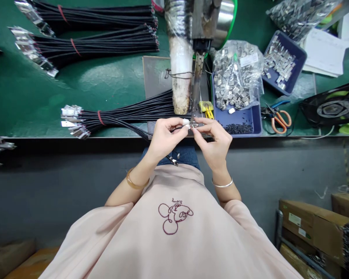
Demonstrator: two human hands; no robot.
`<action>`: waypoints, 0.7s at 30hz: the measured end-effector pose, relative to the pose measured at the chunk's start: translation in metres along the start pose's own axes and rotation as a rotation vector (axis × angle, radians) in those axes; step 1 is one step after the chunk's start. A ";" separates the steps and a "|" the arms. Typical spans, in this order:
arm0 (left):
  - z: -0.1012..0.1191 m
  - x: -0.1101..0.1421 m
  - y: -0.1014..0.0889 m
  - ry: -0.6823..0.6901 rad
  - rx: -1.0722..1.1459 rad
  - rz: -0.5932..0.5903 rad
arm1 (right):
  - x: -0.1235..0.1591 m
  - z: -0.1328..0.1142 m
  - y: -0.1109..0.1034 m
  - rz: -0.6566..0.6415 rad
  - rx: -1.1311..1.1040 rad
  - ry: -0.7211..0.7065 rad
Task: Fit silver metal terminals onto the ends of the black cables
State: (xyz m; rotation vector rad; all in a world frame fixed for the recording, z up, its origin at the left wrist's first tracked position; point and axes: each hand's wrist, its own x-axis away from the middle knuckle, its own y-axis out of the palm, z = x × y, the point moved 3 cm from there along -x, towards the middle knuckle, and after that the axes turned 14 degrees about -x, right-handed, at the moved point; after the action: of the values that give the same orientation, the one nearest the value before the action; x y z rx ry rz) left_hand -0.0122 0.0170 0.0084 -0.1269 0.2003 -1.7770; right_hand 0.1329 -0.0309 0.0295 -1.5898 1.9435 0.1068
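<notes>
At the front edge of the green bench, my left hand [168,135] pinches the end of a black cable between thumb and forefinger, whose tips wear white covers. Close beside it, my right hand [213,137] has its thumb and forefinger drawn together at the cable tip; the small thing between them is too tiny to make out. Just above both fingertips comes down the metal bar [197,85] of a bench-mounted tool. A red-banded bundle of black cables [122,116] with metal plugs lies to the left. One plug [173,161] hangs below my left hand, over my lap.
Two more cable bundles [99,44] lie at the back left. A plastic-wrapped tube [180,77] stands beside the bar. On the right are a blue tray [257,120] with bagged metal shells, a smaller parts bin [301,64], orange-handled pliers [280,122] and a black fan [334,108].
</notes>
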 end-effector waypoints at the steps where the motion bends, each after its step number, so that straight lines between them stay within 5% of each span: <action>1: 0.001 0.000 0.000 0.003 -0.001 0.002 | 0.000 -0.001 0.000 -0.001 0.004 -0.006; 21: -0.003 0.003 0.002 0.001 -0.054 -0.043 | 0.000 0.003 -0.001 -0.037 -0.013 0.026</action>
State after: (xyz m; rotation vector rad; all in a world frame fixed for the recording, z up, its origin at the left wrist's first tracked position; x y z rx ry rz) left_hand -0.0114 0.0137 0.0055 -0.1703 0.2478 -1.8146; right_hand 0.1345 -0.0295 0.0277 -1.6420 1.9359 0.0842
